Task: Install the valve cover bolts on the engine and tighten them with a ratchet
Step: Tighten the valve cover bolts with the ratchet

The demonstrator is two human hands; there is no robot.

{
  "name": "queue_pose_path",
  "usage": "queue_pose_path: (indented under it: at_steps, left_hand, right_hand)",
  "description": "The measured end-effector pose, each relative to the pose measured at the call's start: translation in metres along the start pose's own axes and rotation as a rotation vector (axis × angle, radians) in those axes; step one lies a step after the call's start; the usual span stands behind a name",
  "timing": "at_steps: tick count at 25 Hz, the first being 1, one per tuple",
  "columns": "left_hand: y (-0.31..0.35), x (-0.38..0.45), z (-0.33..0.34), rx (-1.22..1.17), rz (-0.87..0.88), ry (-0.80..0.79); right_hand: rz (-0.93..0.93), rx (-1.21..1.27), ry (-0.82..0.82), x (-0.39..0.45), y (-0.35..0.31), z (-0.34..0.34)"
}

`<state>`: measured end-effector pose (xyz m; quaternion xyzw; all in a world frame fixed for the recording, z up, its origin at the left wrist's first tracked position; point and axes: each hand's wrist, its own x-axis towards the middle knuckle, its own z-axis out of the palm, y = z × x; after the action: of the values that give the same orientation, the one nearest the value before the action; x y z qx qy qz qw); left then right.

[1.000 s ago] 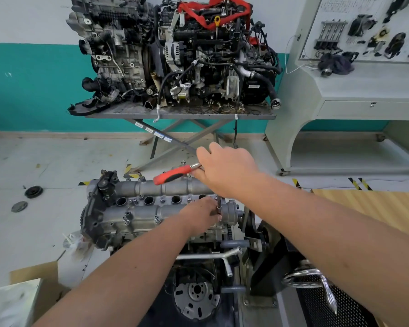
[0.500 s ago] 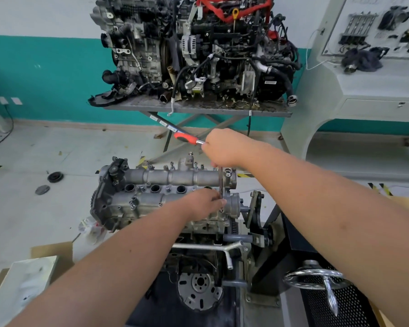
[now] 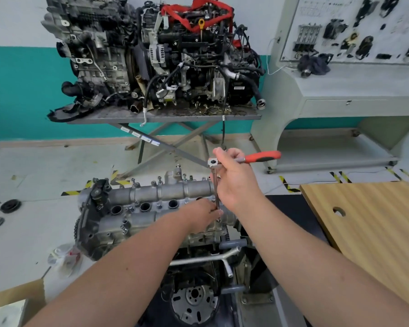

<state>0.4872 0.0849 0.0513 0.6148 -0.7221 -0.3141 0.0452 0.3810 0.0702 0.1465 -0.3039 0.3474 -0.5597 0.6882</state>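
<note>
The engine (image 3: 151,215) sits on its stand in front of the person, valve cover (image 3: 175,192) up, with several bolts (image 3: 159,178) standing proud along its far edge and a few more by the plug wells. The left hand (image 3: 200,214) lies low on the cover's right end, its fingertips pinching the bottom of the extension (image 3: 216,192) where it meets a bolt that is itself hidden. The right hand (image 3: 234,178) is curled round the ratchet (image 3: 246,159) near its head, the red grip sticking out to the right, away from the engine. To do this step well, I judge the extension must stand square over the bolt: the left fingers should steady it so the socket cannot walk off the head, while the right hand sweeps the handle in short, even arcs. Spin each bolt down lightly first, then snug them in turn, since an alloy cover can strip or warp under one hard pull. Beyond, a second engine (image 3: 151,55) rests on a scissor table (image 3: 165,118) against the teal wall.
</note>
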Motion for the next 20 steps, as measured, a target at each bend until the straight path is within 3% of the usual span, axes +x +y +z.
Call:
queue_pose_path:
  at_steps: [3, 5, 7, 9, 10, 12, 14, 17, 20]
  left_hand:
    - [-0.003, 0.003, -0.001, 0.006, -0.007, -0.017]
    - [-0.004, 0.005, 0.000, 0.000, -0.004, -0.035]
    - [-0.001, 0.004, -0.001, 0.027, 0.006, -0.039]
    - [0.004, 0.003, -0.002, -0.027, 0.013, -0.032]
    - [0.007, 0.002, -0.003, -0.096, 0.018, -0.032]
    - [0.011, 0.000, -0.006, -0.102, -0.017, -0.050]
    - [0.010, 0.001, -0.007, -0.022, -0.043, -0.054]
    - [0.007, 0.002, -0.007, -0.044, -0.046, -0.088]
    - [0.003, 0.000, -0.005, -0.048, -0.043, -0.074]
  right_hand:
    - [-0.306, -0.403, -0.014, -0.009, 0.012, -0.007]
    - [-0.635, -0.792, -0.070, -0.010, 0.011, -0.018]
    - [-1.058, -1.154, -0.205, -0.003, 0.007, -0.026]
    - [-1.276, -1.511, -0.335, 0.003, -0.006, -0.022]
    - [-1.272, -1.739, -0.388, 0.004, -0.014, -0.016]
    - [-1.051, -2.134, -0.411, 0.004, -0.023, -0.001]
    - [-0.828, -2.316, -0.391, 0.003, -0.030, 0.014]
    - [-0.705, -2.439, -0.559, 0.004, -0.036, 0.035]
    - [-0.362, -2.198, -0.645, 0.014, -0.043, 0.047]
